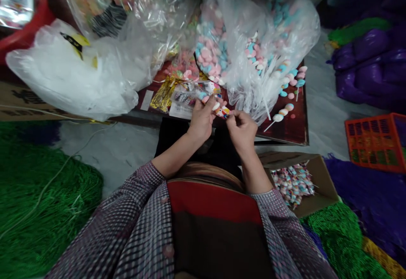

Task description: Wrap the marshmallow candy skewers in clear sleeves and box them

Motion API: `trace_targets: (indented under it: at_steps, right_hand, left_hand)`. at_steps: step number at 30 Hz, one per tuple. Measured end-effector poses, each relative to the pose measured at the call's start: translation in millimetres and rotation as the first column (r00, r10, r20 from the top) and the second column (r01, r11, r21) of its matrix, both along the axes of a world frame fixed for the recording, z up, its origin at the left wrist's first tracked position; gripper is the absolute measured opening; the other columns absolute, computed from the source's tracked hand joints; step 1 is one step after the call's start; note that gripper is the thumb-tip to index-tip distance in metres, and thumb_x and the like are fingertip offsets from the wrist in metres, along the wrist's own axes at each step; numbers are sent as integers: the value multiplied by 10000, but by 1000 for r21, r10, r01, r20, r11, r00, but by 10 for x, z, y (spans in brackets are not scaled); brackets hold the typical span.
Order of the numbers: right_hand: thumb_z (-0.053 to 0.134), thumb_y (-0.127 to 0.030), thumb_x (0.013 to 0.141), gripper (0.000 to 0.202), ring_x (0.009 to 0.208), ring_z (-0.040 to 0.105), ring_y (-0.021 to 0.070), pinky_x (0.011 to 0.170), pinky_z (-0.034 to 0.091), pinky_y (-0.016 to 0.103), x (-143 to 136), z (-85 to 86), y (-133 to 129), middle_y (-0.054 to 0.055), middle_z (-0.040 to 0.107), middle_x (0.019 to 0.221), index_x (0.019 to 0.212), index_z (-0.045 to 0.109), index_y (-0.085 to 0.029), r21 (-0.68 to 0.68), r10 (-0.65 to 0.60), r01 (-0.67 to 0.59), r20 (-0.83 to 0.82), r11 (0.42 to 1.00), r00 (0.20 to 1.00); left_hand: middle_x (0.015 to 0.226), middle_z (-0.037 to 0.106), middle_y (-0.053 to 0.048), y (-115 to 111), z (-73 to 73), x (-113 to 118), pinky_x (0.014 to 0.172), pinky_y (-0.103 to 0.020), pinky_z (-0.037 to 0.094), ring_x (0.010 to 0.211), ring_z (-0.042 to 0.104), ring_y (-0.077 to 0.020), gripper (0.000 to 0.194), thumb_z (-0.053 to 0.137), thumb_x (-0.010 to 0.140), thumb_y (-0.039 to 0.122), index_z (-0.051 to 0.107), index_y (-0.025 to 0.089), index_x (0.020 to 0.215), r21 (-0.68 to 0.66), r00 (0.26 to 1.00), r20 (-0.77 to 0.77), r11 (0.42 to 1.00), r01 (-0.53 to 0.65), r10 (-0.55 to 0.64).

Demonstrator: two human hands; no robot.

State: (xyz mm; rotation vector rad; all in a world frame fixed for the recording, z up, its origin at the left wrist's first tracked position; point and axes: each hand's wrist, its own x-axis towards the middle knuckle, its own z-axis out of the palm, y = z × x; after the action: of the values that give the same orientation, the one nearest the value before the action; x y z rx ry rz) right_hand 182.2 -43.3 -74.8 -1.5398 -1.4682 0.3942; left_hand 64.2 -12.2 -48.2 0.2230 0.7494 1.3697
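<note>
Between my two hands, over the table's near edge, is a wrapped candy skewer [218, 106] with pastel sweets in a printed clear wrapper. My left hand [203, 118] is closed around its sweets end. At the lower end of the wrapper, the thumb and fingers of my right hand [241, 129] pinch together; exactly what they grip is too small to make out. Gold twist ties [163, 95] and printed wrappers [185, 95] lie just beyond my left hand. To the right of my right hand, an unwrapped candy skewer [279, 116] rests on the dark red table [293, 131].
Clear bags of pastel candies [212, 38] and white sticks [253, 95] crowd the table. A white plastic bag [85, 76] bulges at left, near a red basin [41, 0]. Beside my right arm stands a cardboard box [323, 186] of wrapped skewers. Green netting [47, 198] covers the left floor.
</note>
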Motion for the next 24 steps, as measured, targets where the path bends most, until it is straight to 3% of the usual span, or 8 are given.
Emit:
trace_targets:
  at_steps: [4, 8, 10, 13, 16, 18, 21, 24]
  right_hand:
    - [630, -437, 863, 248, 583, 602, 126, 595, 486, 264, 24, 79, -77, -23, 687, 673, 823, 711, -206, -260, 7, -100, -336, 960, 942]
    - [701, -598, 833, 429, 504, 581, 96, 510, 458, 229, 34, 239, -196, -29, 690, 657, 991, 735, -201, -407, 101, -393, -578, 825, 810]
    - [751, -597, 799, 434, 447, 511, 79, 449, 397, 207, 33, 307, -225, -54, 621, 554, 951, 741, -190, -409, 97, -469, -663, 783, 742]
    - [786, -562, 774, 385, 400, 430, 58, 410, 341, 192, 27, 344, -205, -79, 555, 480, 866, 730, -192, -325, 33, -398, -738, 858, 673]
    - [778, -559, 781, 378, 371, 409, 50, 389, 318, 184, 16, 318, -157, -91, 555, 469, 886, 727, -200, -260, -1, -275, -729, 926, 685]
    - [763, -575, 793, 389, 363, 411, 49, 378, 312, 179, 5, 293, -140, -99, 549, 464, 895, 726, -202, -242, 7, -240, -690, 940, 724]
    - [715, -603, 830, 407, 364, 424, 52, 386, 341, 183, -20, 270, -152, -103, 535, 461, 900, 729, -202, -235, 43, -237, -619, 943, 785]
    - [668, -588, 875, 395, 375, 442, 58, 406, 367, 192, -42, 258, -183, -101, 538, 469, 936, 737, -204, -236, 57, -223, -555, 946, 830]
  left_hand:
    - [809, 690, 4, 55, -32, -7, 1022, -401, 563, 1082, 742, -200, 225, 721, 905, 182, 525, 211, 799, -16, 1000, -12, 1000, -2, 2]
    - [774, 700, -3, 168, 31, -65, 1038, -439, 555, 1219, 696, -265, 221, 744, 908, 266, 561, 245, 786, 63, 999, -26, 998, 23, -22]
    - [807, 719, -6, 188, 57, -88, 989, -440, 576, 1181, 711, -269, 164, 715, 935, 336, 594, 255, 859, 116, 995, -54, 989, 89, -83]
    - [916, 725, -9, 144, 18, -98, 879, -406, 603, 972, 750, -214, 252, 726, 919, 412, 603, 244, 1061, 169, 963, -154, 954, 247, -222]
    - [955, 704, 5, 65, -119, -84, 815, -311, 586, 851, 717, -137, 479, 851, 783, 449, 596, 234, 1127, 200, 899, -332, 911, 361, -284]
    - [922, 692, 14, 35, -218, -68, 791, -258, 561, 831, 690, -108, 475, 862, 751, 487, 598, 217, 1040, 264, 853, -470, 886, 381, -227]
    - [850, 669, 27, 37, -302, -47, 740, -223, 533, 785, 662, -90, 387, 762, 840, 536, 561, 216, 925, 401, 770, -636, 833, 381, -46]
    - [811, 664, 35, 56, -299, -46, 690, -215, 514, 728, 650, -86, 284, 663, 934, 484, 548, 224, 925, 458, 628, -766, 803, 381, 138]
